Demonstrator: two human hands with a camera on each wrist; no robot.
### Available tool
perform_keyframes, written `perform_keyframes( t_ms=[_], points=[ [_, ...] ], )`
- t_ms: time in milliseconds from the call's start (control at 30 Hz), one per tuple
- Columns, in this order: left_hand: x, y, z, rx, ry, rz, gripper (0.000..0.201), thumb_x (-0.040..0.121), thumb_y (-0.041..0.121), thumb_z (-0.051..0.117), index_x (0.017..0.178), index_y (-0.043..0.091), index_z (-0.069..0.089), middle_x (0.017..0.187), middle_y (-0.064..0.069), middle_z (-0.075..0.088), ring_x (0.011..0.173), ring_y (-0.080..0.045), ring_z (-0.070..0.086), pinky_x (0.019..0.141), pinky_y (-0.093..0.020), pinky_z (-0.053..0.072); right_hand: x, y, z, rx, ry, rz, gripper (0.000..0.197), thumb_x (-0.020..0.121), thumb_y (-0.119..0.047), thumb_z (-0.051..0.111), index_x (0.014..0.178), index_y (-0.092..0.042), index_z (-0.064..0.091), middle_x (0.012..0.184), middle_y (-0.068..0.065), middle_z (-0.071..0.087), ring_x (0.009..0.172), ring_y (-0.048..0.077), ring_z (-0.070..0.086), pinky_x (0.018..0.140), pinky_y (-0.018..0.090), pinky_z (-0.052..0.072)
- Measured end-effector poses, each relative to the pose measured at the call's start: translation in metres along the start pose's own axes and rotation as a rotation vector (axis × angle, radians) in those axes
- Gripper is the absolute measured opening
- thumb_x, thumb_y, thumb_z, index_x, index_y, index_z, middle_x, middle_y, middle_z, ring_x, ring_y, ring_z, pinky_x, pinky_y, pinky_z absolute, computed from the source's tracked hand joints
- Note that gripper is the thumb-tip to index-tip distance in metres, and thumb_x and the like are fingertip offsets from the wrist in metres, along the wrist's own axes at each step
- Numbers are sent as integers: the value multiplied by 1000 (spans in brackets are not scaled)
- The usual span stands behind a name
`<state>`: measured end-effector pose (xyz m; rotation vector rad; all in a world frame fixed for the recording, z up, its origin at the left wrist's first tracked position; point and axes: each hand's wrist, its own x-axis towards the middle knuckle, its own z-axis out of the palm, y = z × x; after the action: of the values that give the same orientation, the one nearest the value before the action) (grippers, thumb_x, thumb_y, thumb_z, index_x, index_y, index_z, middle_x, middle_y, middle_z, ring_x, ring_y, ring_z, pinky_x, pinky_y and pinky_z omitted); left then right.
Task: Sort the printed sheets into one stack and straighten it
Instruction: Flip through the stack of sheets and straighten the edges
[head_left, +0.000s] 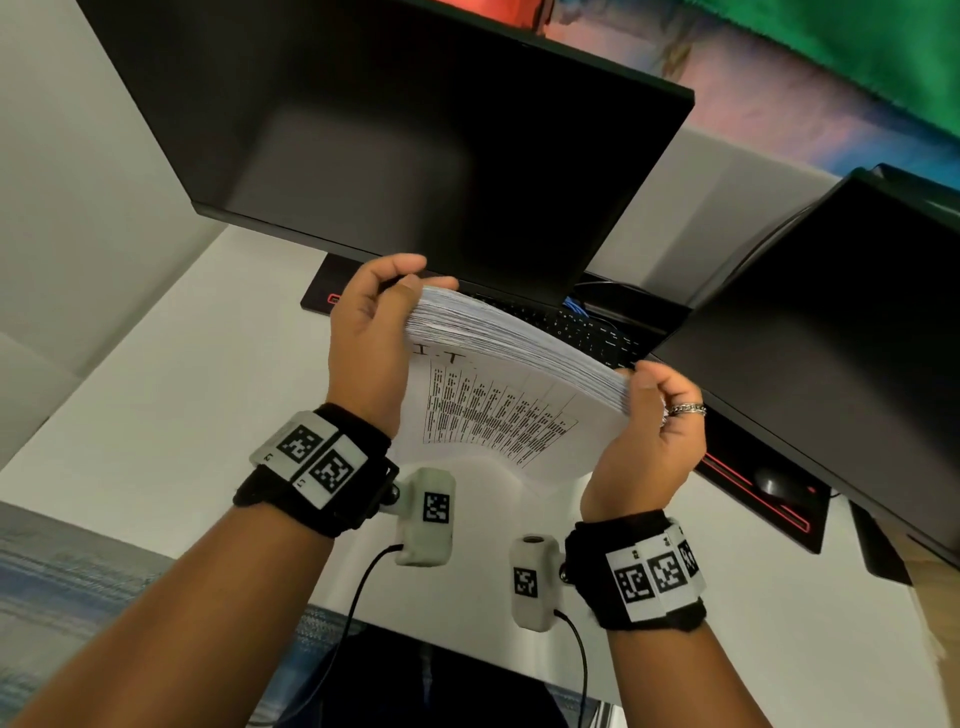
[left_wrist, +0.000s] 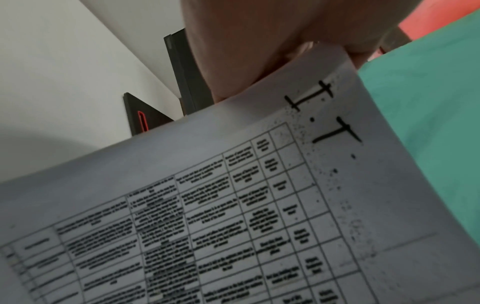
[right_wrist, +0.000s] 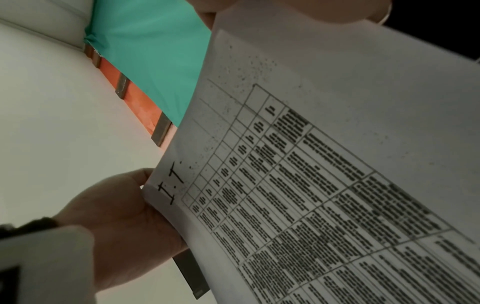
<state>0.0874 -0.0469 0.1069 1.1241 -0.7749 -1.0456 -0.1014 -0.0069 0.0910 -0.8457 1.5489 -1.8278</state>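
A thick stack of printed sheets (head_left: 498, 395) stands upright above the desk, its facing page showing a table and the hand-written letters "I.T." My left hand (head_left: 379, 322) grips the stack's upper left corner, thumb on the top edge. My right hand (head_left: 649, 415), with a ring on one finger, grips the right edge. The top edges of the sheets fan out unevenly. The left wrist view shows the facing page of the stack (left_wrist: 233, 205) with my left hand (left_wrist: 246, 51) at its corner. In the right wrist view the stack (right_wrist: 337, 185) fills the frame, my left hand (right_wrist: 116, 216) holding its far edge.
A large dark monitor (head_left: 415, 130) stands right behind the stack, a second monitor (head_left: 831, 322) at the right. A black keyboard (head_left: 571, 322) lies on a red-edged desk mat (head_left: 769, 514) with a mouse (head_left: 774, 483). The white desk (head_left: 156, 389) extends to the left.
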Motion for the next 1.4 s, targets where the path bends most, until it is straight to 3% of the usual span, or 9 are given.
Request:
perform_keyframes(
  t_ms=[133,367,500,733,833,1000,1133,1267,1400],
  points=[
    [-1,1,2,-4,-9,26,19,96,10,50,111,11,62,106,-16,75,99,-27,71,89,-38,57,0,0,3,9,17,3,9,85,-22,59,91,-25,65,82,-11,71,88,27,66,85,51,55],
    [1,-3,6,122,-15,74,13,93,13,62,105,16,64,99,-6,77,92,-22,73,81,-37,59,4,4,0,-1,18,27,8,84,-24,63,92,-25,65,80,-17,65,77,7,62,72,32,53],
    [5,-8,7,53,-3,25,15,94,9,57,108,12,63,101,-5,76,91,-18,70,79,-30,56,0,7,0,58,11,32,29,84,-35,56,99,-11,64,89,-1,65,85,17,63,77,38,53],
    [4,-21,-14,207,-253,116,65,80,51,66,131,17,47,102,7,64,89,-2,64,78,-20,52,-2,14,-6,35,-181,-11,62,63,-59,79,107,-23,55,90,-8,65,81,6,67,69,23,57],
    [3,-29,-22,202,-337,109,82,78,71,62,137,16,43,114,-15,63,103,-22,65,89,-32,53,-2,15,-12,12,-224,-57,81,58,-73,77,114,-20,52,95,-2,61,82,1,65,73,18,55],
    [5,-27,-19,217,-230,132,55,88,44,55,132,11,52,106,1,63,96,-11,62,85,-28,49,1,10,-12,46,-159,-2,44,68,-43,74,105,-26,59,95,-4,62,85,13,64,76,36,55],
    [5,-21,-9,172,-133,133,37,92,32,51,121,10,60,94,-9,60,87,-11,59,81,-26,50,-2,7,-4,23,-52,8,18,79,-38,63,94,-27,65,92,-3,65,89,21,65,79,38,56],
    [6,-11,-4,180,-124,134,26,95,20,52,117,12,62,95,-8,70,89,-19,65,81,-30,54,1,7,-3,48,27,34,12,98,-11,52,100,-7,63,88,-4,61,75,-4,62,64,11,49],
    [12,-8,-1,203,-105,127,23,97,7,47,113,8,64,90,-2,74,86,-14,69,79,-27,54,1,2,-3,56,47,31,15,98,-6,51,105,-1,64,90,-8,63,81,-9,61,74,8,47]
  ],
)
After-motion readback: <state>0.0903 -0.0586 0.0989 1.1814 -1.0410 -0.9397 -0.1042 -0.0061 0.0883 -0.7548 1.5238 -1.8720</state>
